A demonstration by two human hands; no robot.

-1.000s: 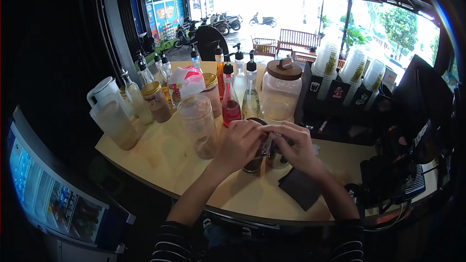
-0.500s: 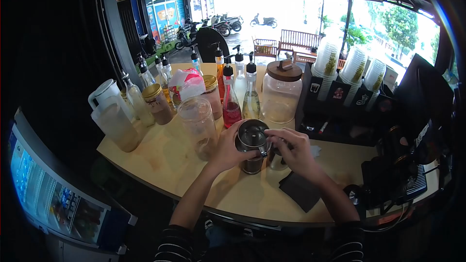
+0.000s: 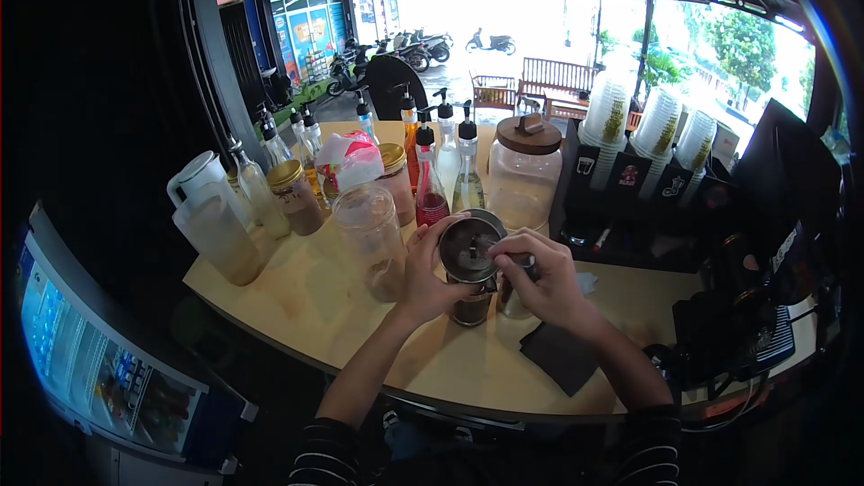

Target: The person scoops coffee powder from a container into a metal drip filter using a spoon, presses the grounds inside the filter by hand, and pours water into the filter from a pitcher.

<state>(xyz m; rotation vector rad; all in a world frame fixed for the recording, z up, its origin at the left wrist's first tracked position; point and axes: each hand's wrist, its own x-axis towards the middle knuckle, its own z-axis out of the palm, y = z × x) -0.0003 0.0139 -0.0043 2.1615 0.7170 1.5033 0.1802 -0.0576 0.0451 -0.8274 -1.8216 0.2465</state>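
My left hand (image 3: 427,281) is wrapped round the side of a metal cup (image 3: 463,236), its mouth tilted towards me. My right hand (image 3: 544,275) is closed in a pinch at the cup's right rim; what its fingertips hold, perhaps something thin reaching into the cup, is too small to make out. Under the metal cup stands a glass (image 3: 470,310) with dark contents, partly covered by it. Another shiny container (image 3: 515,299) is half hidden behind my right fingers. Left of my left hand is a tall clear plastic jar (image 3: 367,238).
Pump bottles (image 3: 433,202) and gold-lidded jars (image 3: 300,196) line the back. A large wooden-lidded jar (image 3: 524,184) stands behind my hands. Pitchers (image 3: 219,247) are at left, stacked plastic cups (image 3: 655,121) in a black holder at right. A dark cloth (image 3: 560,358) lies near the front edge.
The metal cup's mouth has tipped further towards me, showing more of its inside. My right fingertips have shifted slightly over the rim. The whole view has moved slightly.
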